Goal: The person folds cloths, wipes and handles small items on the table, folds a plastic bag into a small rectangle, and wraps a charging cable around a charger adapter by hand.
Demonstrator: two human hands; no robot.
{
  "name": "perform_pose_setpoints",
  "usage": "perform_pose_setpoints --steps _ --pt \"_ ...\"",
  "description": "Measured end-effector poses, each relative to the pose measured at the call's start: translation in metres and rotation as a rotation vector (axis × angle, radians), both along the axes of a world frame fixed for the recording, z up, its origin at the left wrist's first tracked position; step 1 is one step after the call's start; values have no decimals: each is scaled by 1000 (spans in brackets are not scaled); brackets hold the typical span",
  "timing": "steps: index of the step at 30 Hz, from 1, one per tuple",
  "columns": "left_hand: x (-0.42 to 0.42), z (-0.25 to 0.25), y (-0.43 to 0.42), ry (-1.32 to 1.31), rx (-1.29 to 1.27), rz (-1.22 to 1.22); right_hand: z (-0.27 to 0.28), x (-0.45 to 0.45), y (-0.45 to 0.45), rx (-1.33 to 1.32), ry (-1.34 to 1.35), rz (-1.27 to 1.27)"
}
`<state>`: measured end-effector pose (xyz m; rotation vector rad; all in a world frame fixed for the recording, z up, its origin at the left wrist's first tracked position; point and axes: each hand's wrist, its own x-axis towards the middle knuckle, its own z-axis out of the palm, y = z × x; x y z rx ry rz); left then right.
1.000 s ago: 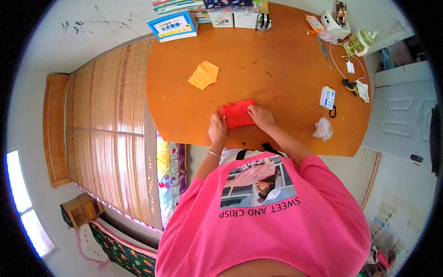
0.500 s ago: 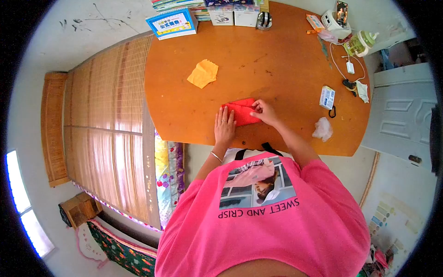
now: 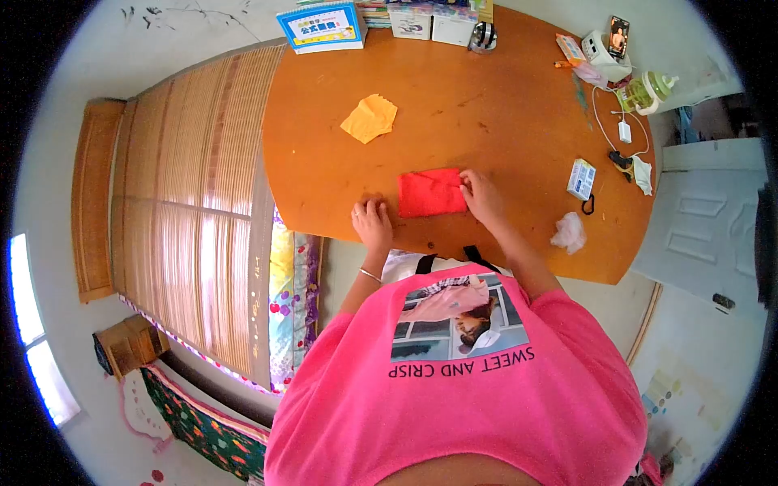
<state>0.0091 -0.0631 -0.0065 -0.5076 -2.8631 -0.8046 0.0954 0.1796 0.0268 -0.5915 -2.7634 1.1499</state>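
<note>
A red cloth [image 3: 431,193], folded into a small rectangle, lies flat near the table's front edge. My right hand [image 3: 484,200] is at its right end, thumb and fingers closed on the edge of the fabric. Just left of the cloth, my left hand [image 3: 373,225] rests on the tabletop with its fingers bent and slightly apart; it holds nothing and does not touch the red fabric. Farther back on the left lies a yellow-orange cloth [image 3: 369,118], spread out with uneven edges.
The brown wooden table [image 3: 324,174] bears a desk calendar [image 3: 322,27] and books at the back. Along the right are a small box [image 3: 581,179], a crumpled plastic bag [image 3: 569,233], a black carabiner [image 3: 588,204], a green bottle [image 3: 646,92], a charger cable and a propped phone [image 3: 618,37].
My left hand has come off the red cloth and moved left onto the table. The cloth now lies as a neater rectangle. My right hand stays at its right end.
</note>
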Motion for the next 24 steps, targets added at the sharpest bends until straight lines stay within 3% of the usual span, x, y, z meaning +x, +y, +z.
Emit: perform_pose_setpoints --steps 1,3,6,10,12,13,14,16,17,22,24 --pt "-1 2 2 40 -5 -21 1 -4 -3 0 0 4" --pt "6 12 6 3 14 -76 2 -16 -10 321 236 197" --pt "14 15 12 -31 23 -133 6 -34 -17 349 231 256" --pt "20 10 11 -79 88 -130 19 -54 -37 102 -4 397" --pt "19 0 9 -83 120 -130 12 -63 -49 100 61 661" --pt "18 -3 9 -166 164 -115 -1 -67 -56 204 232 695" --pt "18 -6 9 -250 209 -100 -13 -68 -57 204 232 699" --pt "19 1 12 -276 242 -83 -15 -72 -60 153 -43 715" --pt "19 5 14 -300 276 -70 -15 -72 -59 155 -42 721" --pt "19 0 17 -324 298 -89 -5 -66 -54 187 269 718" --pt "18 -5 17 -330 331 -102 -2 -71 -51 175 250 812"
